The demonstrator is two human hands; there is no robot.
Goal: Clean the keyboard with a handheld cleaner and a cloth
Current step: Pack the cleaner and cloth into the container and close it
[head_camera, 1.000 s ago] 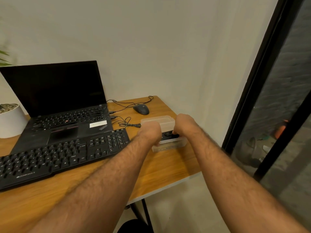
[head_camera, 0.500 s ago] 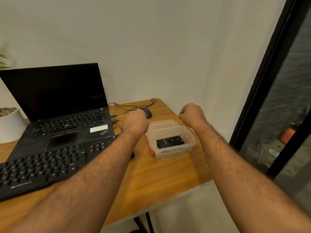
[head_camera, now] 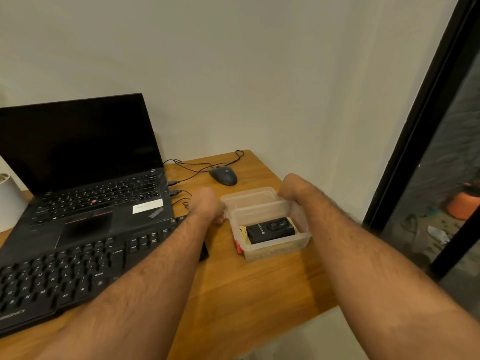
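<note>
A clear plastic box (head_camera: 275,246) stands uncovered on the wooden desk, right of the black keyboard (head_camera: 65,276). Inside it lies a black handheld cleaner (head_camera: 270,229) with something yellowish at its left end. The clear lid (head_camera: 249,200) is just behind the box, low over the desk. My left hand (head_camera: 207,206) grips the lid's left end, fingers curled at the corner by the box. My right hand (head_camera: 291,187) is curled over the lid's right end. I see no cloth that I can make out.
An open black laptop (head_camera: 85,178) sits behind the keyboard. A wired mouse (head_camera: 223,175) and loose cables (head_camera: 192,167) lie behind the box. A white pot (head_camera: 7,201) stands far left. The desk's edge (head_camera: 298,326) runs close on the right, with a black door frame (head_camera: 415,126) beyond it.
The lid was on the box a second ago with both hands on it. It has come off and moved behind the box; the black cleaner inside now shows.
</note>
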